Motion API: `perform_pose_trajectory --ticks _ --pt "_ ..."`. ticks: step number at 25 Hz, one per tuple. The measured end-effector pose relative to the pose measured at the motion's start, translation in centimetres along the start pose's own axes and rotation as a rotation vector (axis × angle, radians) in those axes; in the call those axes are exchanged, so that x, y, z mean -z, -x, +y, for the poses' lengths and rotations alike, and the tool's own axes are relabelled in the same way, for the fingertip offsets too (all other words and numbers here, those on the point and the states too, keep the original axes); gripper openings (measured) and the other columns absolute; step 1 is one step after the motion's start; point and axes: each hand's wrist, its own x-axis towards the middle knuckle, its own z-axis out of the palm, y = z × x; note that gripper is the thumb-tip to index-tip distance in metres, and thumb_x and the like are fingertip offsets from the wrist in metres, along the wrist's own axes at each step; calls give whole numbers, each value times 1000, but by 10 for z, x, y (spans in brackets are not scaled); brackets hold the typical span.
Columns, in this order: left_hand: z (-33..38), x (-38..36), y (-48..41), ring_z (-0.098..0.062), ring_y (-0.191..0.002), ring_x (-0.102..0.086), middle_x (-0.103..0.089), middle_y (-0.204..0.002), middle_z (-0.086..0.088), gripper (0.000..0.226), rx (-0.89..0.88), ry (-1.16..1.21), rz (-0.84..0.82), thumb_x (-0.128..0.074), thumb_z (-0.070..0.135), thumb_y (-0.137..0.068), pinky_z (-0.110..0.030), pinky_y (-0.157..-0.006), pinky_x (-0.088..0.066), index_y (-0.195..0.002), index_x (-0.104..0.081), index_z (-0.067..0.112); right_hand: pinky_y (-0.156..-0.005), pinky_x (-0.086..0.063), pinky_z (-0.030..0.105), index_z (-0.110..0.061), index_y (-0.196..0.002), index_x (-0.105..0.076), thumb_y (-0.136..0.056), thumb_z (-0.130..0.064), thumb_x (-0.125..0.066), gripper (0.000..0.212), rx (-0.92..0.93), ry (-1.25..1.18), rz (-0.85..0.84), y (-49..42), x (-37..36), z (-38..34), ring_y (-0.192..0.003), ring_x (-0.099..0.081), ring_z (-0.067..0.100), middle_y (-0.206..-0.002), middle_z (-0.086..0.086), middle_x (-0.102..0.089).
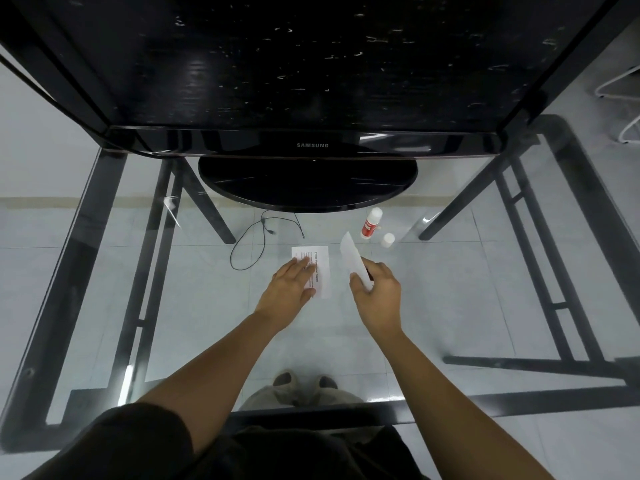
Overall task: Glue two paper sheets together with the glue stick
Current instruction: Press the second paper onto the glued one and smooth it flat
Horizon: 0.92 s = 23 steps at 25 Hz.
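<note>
A small printed paper sheet (321, 271) lies flat on the glass table, and my left hand (289, 289) rests on its left part with fingers spread. My right hand (377, 292) holds a second white paper sheet (351, 256) lifted and tilted above the table, just right of the flat sheet. A red and white glue stick (370, 224) stands uncapped behind the sheets. Its white cap (388, 240) stands separately to its right.
A black Samsung monitor (311, 145) on a round base (308, 183) fills the back of the glass table (104, 306). A thin black cable (263, 237) loops left of the sheets. Dark table legs and pale floor tiles show through the glass.
</note>
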Motion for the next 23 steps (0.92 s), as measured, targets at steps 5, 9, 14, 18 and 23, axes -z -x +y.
perform_pose_trajectory --ticks 5,9,14,18,23 --pt "11 22 2 -26 -117 -51 -58 -127 -14 33 -7 238 239 -50 18 -94 -27 -96 -39 -124 -53 6 -72 -36 4 -12 -125 -56 -90 -6 -54 36 213 107 -28 3 -2 -2 -77 -48 12 -89 7 -51" --pt "25 54 -11 -13 -75 -69 -72 -86 -8 29 468 981 215 -55 34 -91 -19 -66 -53 -95 -67 8 -83 -50 24 -13 -131 -49 -89 -10 -56 42 362 327 -198 7 -9 -11 -98 -49 23 -99 11 -48" --pt "26 71 -16 -15 -75 -71 -74 -83 -7 25 569 1192 83 -64 30 -86 -18 -61 -53 -89 -70 6 -78 -46 35 -13 -117 -58 -87 -2 -51 33 357 249 -307 4 -21 -17 -96 -49 29 -104 15 -51" --pt "18 74 -21 -10 -66 -70 -73 -79 -5 13 569 1117 132 -64 20 -86 -14 -55 -50 -83 -71 9 -79 -45 17 -18 -122 -53 -88 -38 -58 40 369 250 -318 7 -21 -18 -98 -51 19 -102 1 -51" --pt "3 77 -25 -5 -64 -68 -72 -75 4 16 461 906 132 -63 19 -86 -14 -60 -53 -72 -69 18 -74 -40 12 -15 -128 -53 -88 -41 -54 47 290 5 -58 9 -17 0 -89 -47 11 -98 2 -47"
